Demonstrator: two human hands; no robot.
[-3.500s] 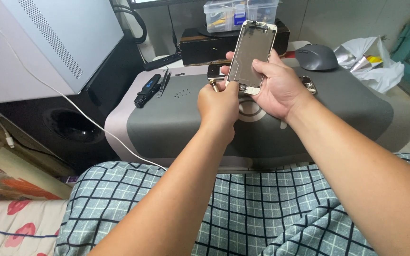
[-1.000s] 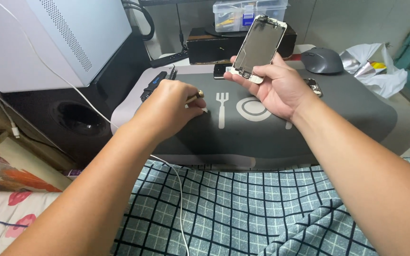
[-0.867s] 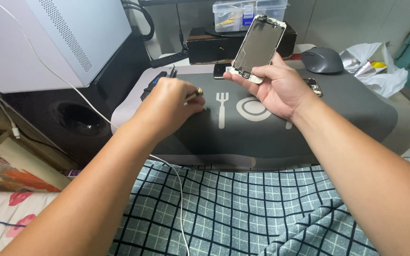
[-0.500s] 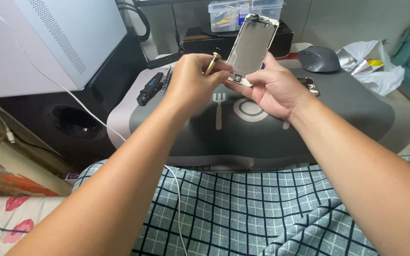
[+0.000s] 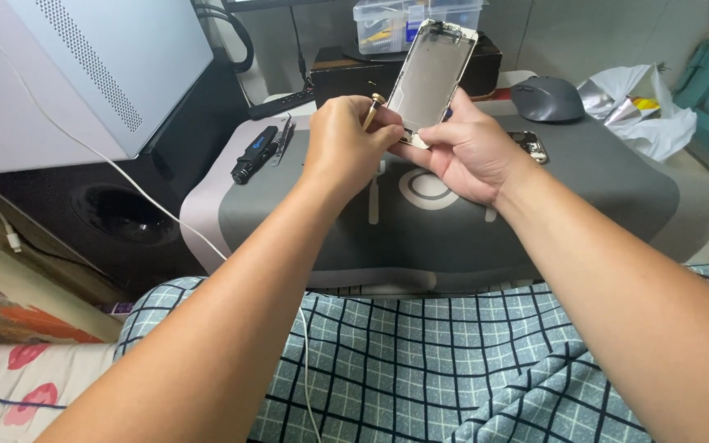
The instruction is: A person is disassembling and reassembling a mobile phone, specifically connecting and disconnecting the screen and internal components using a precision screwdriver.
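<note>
The phone screen panel (image 5: 432, 74) is up in the air above the grey mat (image 5: 617, 205), tilted back, its metal backing facing the camera; the right hand (image 5: 461, 152) pinches it by the bottom edge, fingers wrapped tight around it; the left hand (image 5: 346, 148) is closed on a small brass-coloured tool (image 5: 373, 109), tip right against the panel's lower left corner; below them the mat shows a white fork-and-plate print and lies on a low table; on the mat's far left a black screwdriver (image 5: 253, 156) beside tweezers (image 5: 283, 135); just right of the right hand a small phone part (image 5: 532, 146), too small to tell more; further back a grey mouse (image 5: 547, 98), a crumpled white plastic bag (image 5: 646, 115), a dark box (image 5: 346, 70) with a clear plastic case (image 5: 387, 20) behind it; to the left a pale perforated computer case (image 5: 100, 74) and a white cable (image 5: 149, 205) running down; in front, checked fabric (image 5: 420, 361) across the lap
</note>
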